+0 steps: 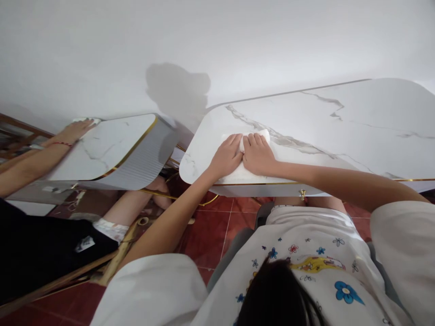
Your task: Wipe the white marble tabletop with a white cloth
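A folded white cloth [238, 174] lies near the front left corner of a white marble-look table [340, 131] with a gold edge. My left hand [227, 157] and my right hand [257, 154] rest side by side on top of the cloth, palms down, fingers stretched forward and together, thumbs nearly touching. Both hands press flat on the cloth; neither grips it.
To the left stands a second marble table [108, 149] with a ribbed side, where another person's hand [75, 130] rests on a white cloth. That person sits in dark clothes at lower left. A red tiled floor [210, 235] lies below, a white wall behind.
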A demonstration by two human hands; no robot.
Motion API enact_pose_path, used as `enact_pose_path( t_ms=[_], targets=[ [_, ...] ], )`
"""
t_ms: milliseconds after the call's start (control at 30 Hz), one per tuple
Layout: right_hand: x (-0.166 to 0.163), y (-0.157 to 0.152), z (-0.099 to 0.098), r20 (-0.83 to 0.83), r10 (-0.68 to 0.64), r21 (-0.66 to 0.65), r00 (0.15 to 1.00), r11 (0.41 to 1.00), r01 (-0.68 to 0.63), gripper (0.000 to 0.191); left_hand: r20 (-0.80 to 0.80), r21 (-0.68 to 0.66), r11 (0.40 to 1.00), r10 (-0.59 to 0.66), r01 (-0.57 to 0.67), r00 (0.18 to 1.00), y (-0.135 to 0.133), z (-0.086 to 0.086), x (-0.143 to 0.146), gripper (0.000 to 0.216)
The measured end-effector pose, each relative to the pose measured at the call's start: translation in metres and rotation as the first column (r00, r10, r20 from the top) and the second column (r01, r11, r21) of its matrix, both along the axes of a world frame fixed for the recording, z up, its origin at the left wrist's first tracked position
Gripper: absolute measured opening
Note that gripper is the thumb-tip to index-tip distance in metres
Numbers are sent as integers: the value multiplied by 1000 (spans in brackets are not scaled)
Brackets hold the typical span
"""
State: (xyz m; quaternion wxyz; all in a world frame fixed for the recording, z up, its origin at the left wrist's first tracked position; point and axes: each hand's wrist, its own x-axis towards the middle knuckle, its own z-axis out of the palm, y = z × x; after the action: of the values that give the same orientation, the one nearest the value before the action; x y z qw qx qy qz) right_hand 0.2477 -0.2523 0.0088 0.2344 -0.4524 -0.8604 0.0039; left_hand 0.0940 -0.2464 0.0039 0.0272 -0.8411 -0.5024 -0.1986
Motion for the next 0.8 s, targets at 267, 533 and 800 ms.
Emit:
enact_pose_path(
  t_ms=[267, 533, 800],
  targets=[
    [-5, 85, 2, 36, 3, 29, 999, 1000, -4, 47, 57, -1, 1000, 4, -4, 998, 89, 1, -4, 49],
    [-10, 162, 10, 47, -35, -20, 998, 999, 36, 49, 77, 18, 1000, -6, 4, 997, 183, -8, -17, 54],
    [-10, 226, 18, 79, -30, -48, 996, 998, 34, 51, 116, 50, 998, -50, 45, 992, 252, -8, -21, 53]
  ],
)
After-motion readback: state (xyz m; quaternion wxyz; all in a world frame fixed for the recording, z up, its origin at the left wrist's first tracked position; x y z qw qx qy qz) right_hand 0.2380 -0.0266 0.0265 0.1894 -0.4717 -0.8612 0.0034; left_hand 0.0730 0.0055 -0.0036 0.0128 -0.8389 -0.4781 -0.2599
